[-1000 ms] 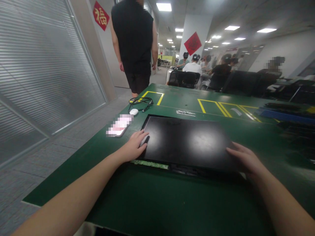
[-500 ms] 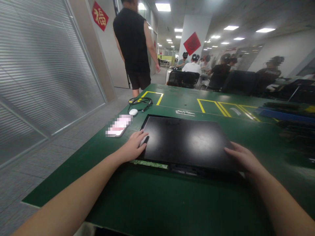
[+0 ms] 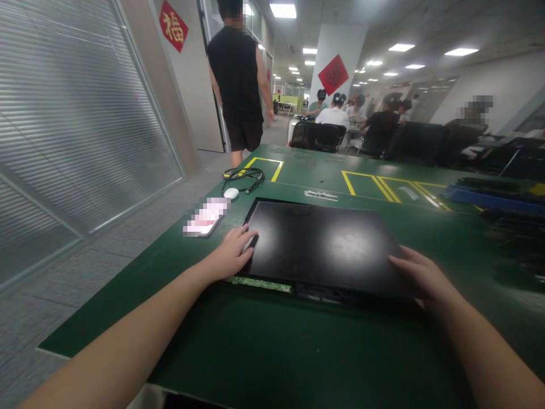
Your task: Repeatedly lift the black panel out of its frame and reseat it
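A flat black display panel (image 3: 323,244) lies on the green table (image 3: 272,341), with a strip of green circuit board (image 3: 259,284) showing along its near edge. My left hand (image 3: 232,253) rests on the panel's near left corner, fingers curled over the edge. My right hand (image 3: 421,275) lies on the near right corner, fingers laid flat along the panel's edge. Both hands touch the panel; the panel sits flat on the table.
A phone (image 3: 206,218), a white round object (image 3: 231,193) and a coiled black cable (image 3: 243,176) lie left of the panel. Yellow tape boxes (image 3: 383,184) mark the table farther back. A person in black (image 3: 238,85) walks in the aisle; several seated people work behind.
My hands and the panel have stayed put. The person in black has walked farther away down the aisle.
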The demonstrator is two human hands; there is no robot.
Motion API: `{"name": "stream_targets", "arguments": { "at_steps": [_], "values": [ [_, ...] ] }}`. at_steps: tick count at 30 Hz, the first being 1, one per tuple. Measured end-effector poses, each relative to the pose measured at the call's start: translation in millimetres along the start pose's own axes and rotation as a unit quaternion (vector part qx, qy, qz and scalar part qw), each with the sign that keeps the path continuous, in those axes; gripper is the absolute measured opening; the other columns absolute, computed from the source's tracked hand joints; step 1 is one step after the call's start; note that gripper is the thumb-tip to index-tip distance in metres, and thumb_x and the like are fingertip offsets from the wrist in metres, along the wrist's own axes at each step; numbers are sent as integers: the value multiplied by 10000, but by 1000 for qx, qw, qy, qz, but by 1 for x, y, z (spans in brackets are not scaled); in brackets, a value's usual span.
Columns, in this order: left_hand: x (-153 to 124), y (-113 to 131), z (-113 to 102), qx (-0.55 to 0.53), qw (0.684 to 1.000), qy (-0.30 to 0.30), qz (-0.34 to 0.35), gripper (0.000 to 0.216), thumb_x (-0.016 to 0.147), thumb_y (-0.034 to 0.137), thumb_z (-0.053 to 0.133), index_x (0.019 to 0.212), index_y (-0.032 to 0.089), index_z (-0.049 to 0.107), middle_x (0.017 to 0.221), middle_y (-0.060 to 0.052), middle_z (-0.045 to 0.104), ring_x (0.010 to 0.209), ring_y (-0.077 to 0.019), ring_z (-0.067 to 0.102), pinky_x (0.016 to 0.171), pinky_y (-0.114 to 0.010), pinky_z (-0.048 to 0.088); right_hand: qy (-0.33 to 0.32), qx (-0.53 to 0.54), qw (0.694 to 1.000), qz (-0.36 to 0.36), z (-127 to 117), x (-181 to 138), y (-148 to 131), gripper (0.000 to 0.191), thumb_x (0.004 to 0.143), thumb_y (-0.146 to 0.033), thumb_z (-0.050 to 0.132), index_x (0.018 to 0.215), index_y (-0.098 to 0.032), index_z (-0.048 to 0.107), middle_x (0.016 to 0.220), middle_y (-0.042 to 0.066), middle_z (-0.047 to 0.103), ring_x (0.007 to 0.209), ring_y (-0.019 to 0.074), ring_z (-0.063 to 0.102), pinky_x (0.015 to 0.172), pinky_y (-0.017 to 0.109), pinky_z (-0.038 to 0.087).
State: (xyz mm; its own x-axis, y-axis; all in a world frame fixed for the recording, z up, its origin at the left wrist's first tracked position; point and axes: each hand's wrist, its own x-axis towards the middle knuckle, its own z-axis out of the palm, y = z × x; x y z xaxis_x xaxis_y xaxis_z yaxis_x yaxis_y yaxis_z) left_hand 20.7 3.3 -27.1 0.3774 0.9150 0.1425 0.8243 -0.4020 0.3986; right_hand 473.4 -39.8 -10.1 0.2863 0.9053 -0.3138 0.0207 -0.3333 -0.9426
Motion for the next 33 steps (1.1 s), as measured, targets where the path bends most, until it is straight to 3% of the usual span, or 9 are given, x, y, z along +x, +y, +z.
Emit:
{"name": "stream_targets", "arguments": {
  "at_steps": [8,12,14,21,26,29,33],
  "values": [
    [1,0,0,3,1000,-8,-6,509,927,331,441,1381,137,567,1551,-214,435,1448,-379,356,1144,-585,324,13,25,999,36,-7,2,0,542,677,-305,759,1212,-341,676,1038,50,785,860,326,754,630,420,620],
    [2,-1,0,3,1000,-11,-4,523,927,339,442,1390,127,562,1555,-224,426,1445,-384,360,1142,-587,321,2,11,1000,-29,-11,4,2,373,716,-323,705,1088,-331,721,1086,45,774,958,324,738,750,439,619],
    [2,-3,1,0,1000,-6,3,511,925,343,447,1380,143,569,1553,-212,435,1440,-381,369,1141,-590,319,25,17,998,-60,-14,4,2,390,705,-300,702,1095,-300,711,1073,50,775,991,315,728,801,433,607],
    [3,-10,4,5,1000,-5,9,512,931,378,441,1375,160,573,1557,-202,434,1433,-391,374,1137,-598,316,91,25,992,-78,-22,1,1,480,640,-263,753,1112,-274,667,930,51,761,842,245,720,701,346,590],
    [2,-10,2,6,1000,-11,11,516,952,401,418,1399,180,552,1564,-183,428,1441,-374,362,1140,-577,319,78,-36,990,-116,-21,-8,1,596,638,-330,798,1212,-307,639,1062,49,735,1081,281,674,919,395,551],
    [2,-7,1,10,1000,-22,2,536,961,404,402,1418,159,536,1574,-205,402,1447,-380,349,1142,-580,311,42,-102,983,-150,-19,-15,1,746,591,-353,867,1286,-308,600,1238,75,685,1245,326,589,1074,471,456],
    [2,-5,0,15,999,-29,-2,545,969,407,387,1434,156,521,1582,-209,386,1450,-387,339,1134,-592,315,-28,-169,965,-196,-23,-22,-1,872,548,-312,916,1350,-298,574,1462,76,551,1409,312,433,1195,466,291]
  ]
}}
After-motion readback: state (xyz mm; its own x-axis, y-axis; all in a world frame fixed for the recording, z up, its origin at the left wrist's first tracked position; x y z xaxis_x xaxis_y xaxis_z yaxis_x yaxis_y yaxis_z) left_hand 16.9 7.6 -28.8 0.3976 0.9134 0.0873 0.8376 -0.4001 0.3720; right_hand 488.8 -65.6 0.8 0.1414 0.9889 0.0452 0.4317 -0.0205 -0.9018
